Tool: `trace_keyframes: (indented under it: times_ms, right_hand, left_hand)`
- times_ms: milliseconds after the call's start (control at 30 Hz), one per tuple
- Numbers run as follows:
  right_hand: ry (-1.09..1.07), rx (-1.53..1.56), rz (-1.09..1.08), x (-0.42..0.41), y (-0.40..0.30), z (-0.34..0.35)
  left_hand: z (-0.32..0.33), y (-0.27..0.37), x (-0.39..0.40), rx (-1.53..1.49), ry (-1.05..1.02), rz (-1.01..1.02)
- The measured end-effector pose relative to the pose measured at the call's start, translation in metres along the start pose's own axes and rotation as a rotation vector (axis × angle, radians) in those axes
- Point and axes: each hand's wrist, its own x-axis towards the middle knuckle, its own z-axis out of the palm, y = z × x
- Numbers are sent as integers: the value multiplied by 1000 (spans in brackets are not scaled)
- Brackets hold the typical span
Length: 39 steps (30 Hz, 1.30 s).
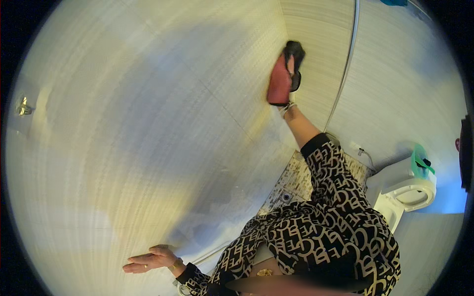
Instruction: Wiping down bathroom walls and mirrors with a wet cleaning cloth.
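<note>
My right hand [291, 66] is stretched out towards the light, striped wall panels, near the corner where two of them meet. It holds a red and black handheld object [280, 82], whose exact kind cannot be told; its flat red face lies along the wall and black parts cover most of the hand. Low on the left is my left hand [150, 260], with nothing in it, fingers extended and thumb apart, beside the large wall [192, 122]. Whether it touches that wall cannot be told. Black sleeves with light lettering cover both arms.
A white toilet [392, 207] stands at the right, with a green item [418, 162] on its tank. A metal strip [347, 70] runs down the wall. The mosaic-patterned floor [298, 174] has a drain [285, 197]. A shiny metal fixture [23, 107] sits at far left.
</note>
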Motion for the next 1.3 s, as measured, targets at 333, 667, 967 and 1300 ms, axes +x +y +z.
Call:
trace_keyframes:
  times_ms: [333,667,967,1300]
  right_hand:
    - [-107,762,-744,-26,-205,-103]
    - [543,1126,149,176,-69,-2]
    - [-89,922,-1089,62,-247,-134]
    - [388,450,-284,198,-82,-79]
  left_hand:
    - [2,50,9,-288,-26,-115]
    - [42,142,5,-296,-73,-75]
    - [35,107,0,-201,-94,-70]
    - [35,121,1,-205,-49,-69]
